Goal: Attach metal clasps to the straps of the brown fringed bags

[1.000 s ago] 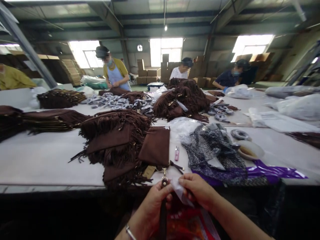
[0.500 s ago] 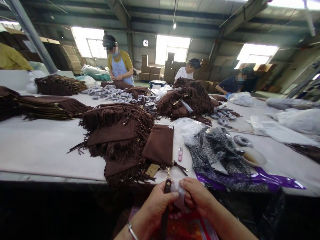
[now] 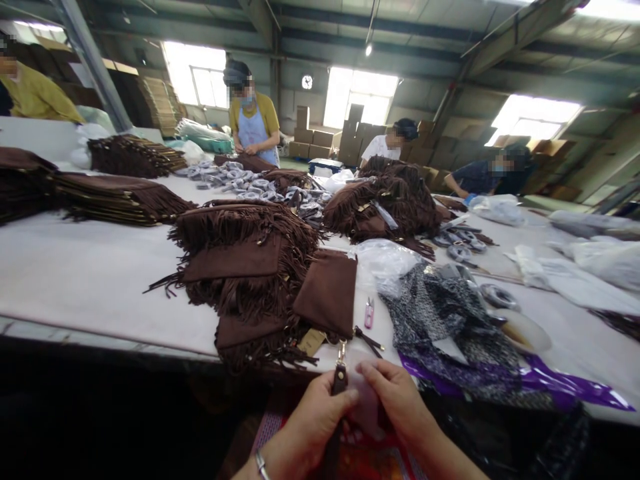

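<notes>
Holding the dark strap (image 3: 339, 381) in the left hand (image 3: 320, 417), just below its gold clasp (image 3: 342, 352), right hand (image 3: 400, 398) pinching 1 thin translucent sheet (image 3: 362, 393) beside it; both hands occupied. Clasp sits at the near corner of 1 flat brown pouch (image 3: 327, 293), which lies on the worktop (image 3: 100, 267) touching the fringed pile (image 3: 235, 260), pink snips (image 3: 369, 315) just right.

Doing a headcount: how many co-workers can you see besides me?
4 co-workers: one in yellow at far left, one in a blue apron left of centre, one in white behind the brown fringed pile, one in dark clothes at right. Others may be hidden.
</notes>
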The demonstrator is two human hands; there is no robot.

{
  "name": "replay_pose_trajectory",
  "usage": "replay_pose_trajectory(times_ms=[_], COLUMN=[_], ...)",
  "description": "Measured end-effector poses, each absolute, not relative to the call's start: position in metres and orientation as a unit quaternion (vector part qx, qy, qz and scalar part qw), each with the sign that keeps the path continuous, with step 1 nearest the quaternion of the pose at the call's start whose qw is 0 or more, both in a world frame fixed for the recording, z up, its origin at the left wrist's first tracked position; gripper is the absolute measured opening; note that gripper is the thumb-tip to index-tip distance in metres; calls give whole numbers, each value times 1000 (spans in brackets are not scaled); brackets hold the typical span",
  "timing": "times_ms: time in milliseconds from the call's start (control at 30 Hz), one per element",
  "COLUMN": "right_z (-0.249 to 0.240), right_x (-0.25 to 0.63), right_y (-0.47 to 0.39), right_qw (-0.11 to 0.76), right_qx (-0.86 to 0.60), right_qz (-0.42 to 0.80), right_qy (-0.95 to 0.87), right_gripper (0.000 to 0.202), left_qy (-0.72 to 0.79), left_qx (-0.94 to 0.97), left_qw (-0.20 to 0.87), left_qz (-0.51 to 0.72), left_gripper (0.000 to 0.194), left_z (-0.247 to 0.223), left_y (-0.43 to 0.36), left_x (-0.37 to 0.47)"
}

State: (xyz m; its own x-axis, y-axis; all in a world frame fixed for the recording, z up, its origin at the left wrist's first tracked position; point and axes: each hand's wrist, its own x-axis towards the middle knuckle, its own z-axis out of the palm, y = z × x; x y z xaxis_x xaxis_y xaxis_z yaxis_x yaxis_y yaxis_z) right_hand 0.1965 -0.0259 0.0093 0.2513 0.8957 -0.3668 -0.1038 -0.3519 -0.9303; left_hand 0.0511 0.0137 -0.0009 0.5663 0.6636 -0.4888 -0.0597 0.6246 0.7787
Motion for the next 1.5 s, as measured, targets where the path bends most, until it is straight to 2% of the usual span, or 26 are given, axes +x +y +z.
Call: replay_pose_trajectory(times_ms=[233, 367, 500, 600, 867, 1500], right_z=[1, -5, -9, -10, -9, -15], right_x=[216, 217, 210, 206, 202, 212], right_y=[-41, -56, -67, -74, -85, -91], right_qw=[421, 412, 407, 404, 418, 447], right_qx=[-704, -705, -699, -699, -688, -617], right_qz=[421, 413, 407, 407, 422, 525], right_qy=[-387, -402, -424, -428, -418, -378], right_gripper=[41, 38, 37, 37, 42, 45], left_qy=[396, 338, 331, 365, 422, 422], left_qx=[457, 486, 419, 413, 451, 518], left_qw=[785, 801, 831, 807, 734, 693], left_qz=[135, 92, 159, 212, 282, 273], left_gripper=[21, 18, 32, 37, 36, 20], left_z=[-4, 13, 35, 44, 38, 39], left_y=[-10, -6, 17, 29, 25, 8], left_x=[14, -3, 9, 30, 60, 62])
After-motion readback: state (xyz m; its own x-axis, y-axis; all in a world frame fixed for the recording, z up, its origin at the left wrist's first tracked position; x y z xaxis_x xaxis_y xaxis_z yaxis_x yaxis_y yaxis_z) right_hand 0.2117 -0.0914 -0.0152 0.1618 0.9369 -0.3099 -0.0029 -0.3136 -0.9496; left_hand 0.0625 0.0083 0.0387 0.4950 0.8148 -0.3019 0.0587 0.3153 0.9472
